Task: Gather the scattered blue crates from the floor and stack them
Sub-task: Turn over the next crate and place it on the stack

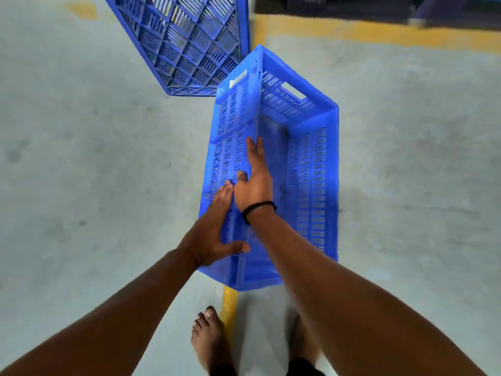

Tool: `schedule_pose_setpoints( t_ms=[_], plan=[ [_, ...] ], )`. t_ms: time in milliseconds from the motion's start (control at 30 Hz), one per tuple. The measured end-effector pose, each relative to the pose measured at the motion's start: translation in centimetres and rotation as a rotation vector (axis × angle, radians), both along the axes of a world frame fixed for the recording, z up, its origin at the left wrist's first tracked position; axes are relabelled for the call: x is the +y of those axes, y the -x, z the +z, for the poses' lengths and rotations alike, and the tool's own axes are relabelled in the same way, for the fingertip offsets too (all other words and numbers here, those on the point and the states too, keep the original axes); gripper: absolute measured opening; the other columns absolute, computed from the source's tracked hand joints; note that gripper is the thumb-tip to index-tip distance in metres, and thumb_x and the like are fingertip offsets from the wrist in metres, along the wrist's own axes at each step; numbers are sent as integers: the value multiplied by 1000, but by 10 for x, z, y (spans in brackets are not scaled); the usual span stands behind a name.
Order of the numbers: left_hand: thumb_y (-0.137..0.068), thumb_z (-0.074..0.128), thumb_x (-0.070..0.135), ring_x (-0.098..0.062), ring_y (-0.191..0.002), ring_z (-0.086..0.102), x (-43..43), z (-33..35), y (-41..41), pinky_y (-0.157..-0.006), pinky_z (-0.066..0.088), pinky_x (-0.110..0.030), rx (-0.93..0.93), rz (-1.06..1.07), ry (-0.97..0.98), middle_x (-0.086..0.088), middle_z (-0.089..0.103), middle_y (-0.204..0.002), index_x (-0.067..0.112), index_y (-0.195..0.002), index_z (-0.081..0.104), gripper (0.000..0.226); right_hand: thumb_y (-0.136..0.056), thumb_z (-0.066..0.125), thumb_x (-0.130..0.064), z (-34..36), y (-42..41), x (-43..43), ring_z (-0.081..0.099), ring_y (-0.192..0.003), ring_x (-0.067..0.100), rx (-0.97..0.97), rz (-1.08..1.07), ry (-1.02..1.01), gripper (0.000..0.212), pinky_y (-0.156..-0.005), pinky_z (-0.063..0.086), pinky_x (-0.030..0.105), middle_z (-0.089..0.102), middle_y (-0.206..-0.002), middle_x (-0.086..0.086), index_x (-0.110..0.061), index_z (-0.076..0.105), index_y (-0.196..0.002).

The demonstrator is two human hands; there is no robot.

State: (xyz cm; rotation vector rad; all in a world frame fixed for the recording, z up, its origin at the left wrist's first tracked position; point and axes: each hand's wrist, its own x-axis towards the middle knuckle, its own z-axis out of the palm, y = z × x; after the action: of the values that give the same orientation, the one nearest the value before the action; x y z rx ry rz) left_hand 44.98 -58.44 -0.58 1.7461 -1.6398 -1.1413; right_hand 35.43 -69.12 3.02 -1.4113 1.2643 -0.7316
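Note:
A bright blue slotted crate [303, 164] is in the middle of the view, tilted, its open side facing right and up. My left hand [214, 229] lies flat against its near left wall, thumb hooked over the rim. My right hand [254, 180], with a black band at the wrist, rests on the same long rim farther along, fingers stretched out. A second blue crate [187, 42] sits at the top left, showing its gridded underside, and its corner almost meets the first crate.
Grey concrete floor [81, 158] spreads left and right. A yellow painted line [379, 33] runs across the top right and another yellow line [229, 302] passes under the crate toward my bare feet [208, 337]. Dark objects sit beyond the line at top right.

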Motion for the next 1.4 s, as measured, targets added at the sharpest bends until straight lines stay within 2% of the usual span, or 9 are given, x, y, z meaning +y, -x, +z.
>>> schedule_pose_setpoints(
  t_ms=[233,367,533,733,833,933,1000,1167,1400],
  plan=[
    [-67,68,17,-19,-145,22,-10,5,14,-114,31,-44,98,230,-12,-3,26,-154,22,-150,11,100,-84,46,9,-19,-28,3,12,-144,5,76,45,-45,77,-117,23,33,5,-159,-2,-22,22,-150],
    [-66,58,4,-24,-121,52,-9,13,6,-80,40,-1,-45,295,-62,-8,44,-145,16,-149,20,93,-87,63,-14,-18,-28,-4,-3,-143,4,70,241,-58,83,-117,7,23,-2,-160,3,-20,9,-151],
    [-70,55,-1,-20,-141,30,-18,6,-18,-105,24,-16,-153,224,-28,0,23,-157,15,-152,11,94,-86,47,-61,-61,36,-16,0,-147,19,682,473,72,79,-114,11,59,-7,-160,-5,-40,3,-149],
    [-64,50,19,-34,-103,62,-12,-11,-49,-76,39,-23,-277,243,-50,-22,61,-122,16,-151,14,95,-79,29,-79,-123,130,-11,-16,-145,22,1191,550,72,78,-106,-3,69,-11,-158,-12,-49,-1,-145],
    [-68,54,21,-37,-106,62,-5,-25,-61,-82,45,-32,-334,229,-65,-21,61,-122,18,-152,13,94,-86,34,-68,-145,148,-6,-19,-144,26,1258,612,199,71,-107,-3,67,-7,-160,-7,-45,6,-147],
    [-76,63,7,-37,-107,60,-2,-35,-72,-86,46,-36,-352,234,-89,-20,60,-123,19,-152,10,93,-80,61,-27,-155,144,-3,-1,-145,37,1179,582,365,77,-114,9,58,8,-160,1,-38,24,-146],
    [-77,62,1,-36,-118,55,-1,-41,-76,-96,42,-35,-349,245,-94,-19,53,-135,17,-152,10,93,-77,55,-11,-155,138,-3,-2,-145,38,1147,544,385,80,-115,8,53,6,-160,2,-38,24,-146],
    [-76,58,-6,-26,-138,35,3,-51,-87,-107,24,-21,-307,342,-144,-9,31,-153,11,-151,14,89,-82,49,2,-140,118,0,-5,-145,37,999,455,372,77,-114,11,52,0,-159,7,-32,26,-147],
    [-75,54,-10,-23,-141,30,-5,-65,-114,-112,20,-25,-375,353,-202,-7,27,-155,14,-151,16,89,-84,47,3,-144,84,37,-7,-145,35,991,358,292,75,-116,10,53,-6,-159,10,-29,25,-148]
  ],
)
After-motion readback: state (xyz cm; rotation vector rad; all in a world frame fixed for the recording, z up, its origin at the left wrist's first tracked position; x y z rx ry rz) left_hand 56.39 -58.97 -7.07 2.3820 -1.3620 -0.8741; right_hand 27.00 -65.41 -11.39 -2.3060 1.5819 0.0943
